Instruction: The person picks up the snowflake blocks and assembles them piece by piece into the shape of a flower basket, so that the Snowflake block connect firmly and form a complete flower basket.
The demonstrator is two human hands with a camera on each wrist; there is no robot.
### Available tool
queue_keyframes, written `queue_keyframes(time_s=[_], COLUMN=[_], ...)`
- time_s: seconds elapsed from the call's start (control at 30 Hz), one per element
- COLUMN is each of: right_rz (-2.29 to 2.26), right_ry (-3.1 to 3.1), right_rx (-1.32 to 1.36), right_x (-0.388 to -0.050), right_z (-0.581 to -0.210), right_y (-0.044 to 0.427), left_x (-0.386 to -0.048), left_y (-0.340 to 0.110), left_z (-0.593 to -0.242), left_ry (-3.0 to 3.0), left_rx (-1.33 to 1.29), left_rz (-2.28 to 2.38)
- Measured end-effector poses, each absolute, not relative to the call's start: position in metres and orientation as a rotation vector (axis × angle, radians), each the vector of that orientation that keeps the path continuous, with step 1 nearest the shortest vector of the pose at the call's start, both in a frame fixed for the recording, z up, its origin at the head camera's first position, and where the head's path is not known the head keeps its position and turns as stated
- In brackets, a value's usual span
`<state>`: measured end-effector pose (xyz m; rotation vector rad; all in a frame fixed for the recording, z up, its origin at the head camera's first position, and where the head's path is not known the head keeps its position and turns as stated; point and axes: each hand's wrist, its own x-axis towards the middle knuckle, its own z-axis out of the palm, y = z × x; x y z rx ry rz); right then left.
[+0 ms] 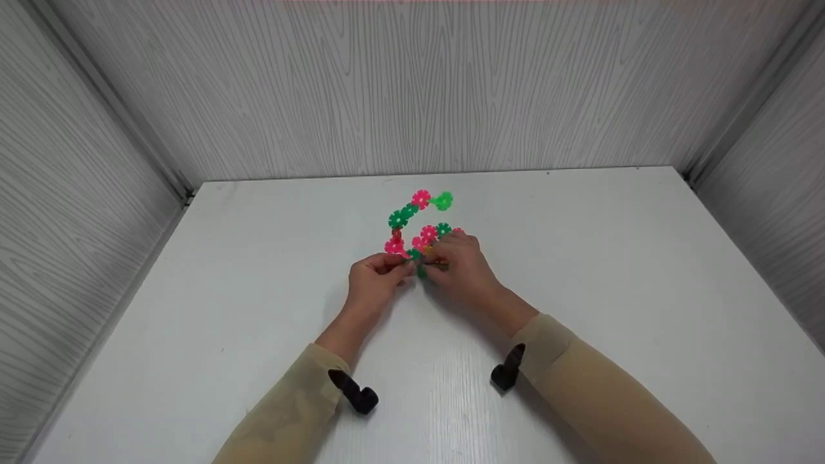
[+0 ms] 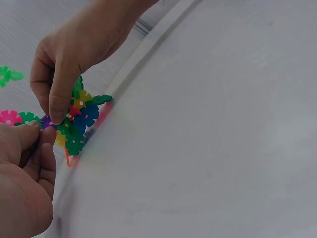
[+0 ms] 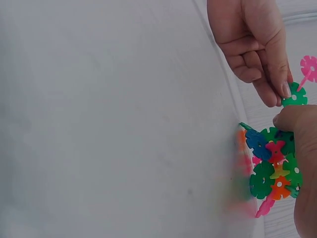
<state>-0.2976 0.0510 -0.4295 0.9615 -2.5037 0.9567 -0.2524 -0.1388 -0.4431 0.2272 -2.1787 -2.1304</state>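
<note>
Snowflake-shaped plastic discs are slotted together into a curved chain [image 1: 397,220] and a many-coloured cluster [image 3: 262,179]. My left hand [image 1: 372,283] pinches a green disc [image 3: 294,96] of the chain between thumb and fingertips. My right hand [image 1: 465,265] grips the cluster at the side nearest the left hand, its thumb and finger at a purple disc [image 2: 46,122]. The two hands' fingertips almost meet. From the left hand the chain arcs away, ending in a light green disc [image 1: 443,201]. The right hand hides part of the cluster in the head view.
A white tabletop [image 1: 258,290] lies beneath both hands. Grey wood-grain panels [image 1: 412,90] stand at the back and both sides. Each sleeve cuff has a black device [image 1: 361,399] on it.
</note>
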Motion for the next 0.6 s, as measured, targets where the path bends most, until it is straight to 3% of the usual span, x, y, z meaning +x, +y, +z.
queue_keyframes(time_s=[0.6], right_rz=[0.992], right_ry=[-2.495], right_rx=[0.949], right_x=[-0.2957], right_z=[-0.4305], right_y=[0.0495], left_x=[-0.2541], left_y=[-0.1372], left_z=[-0.4467], left_ry=[-2.214], left_rx=[0.216], left_rz=[-2.086])
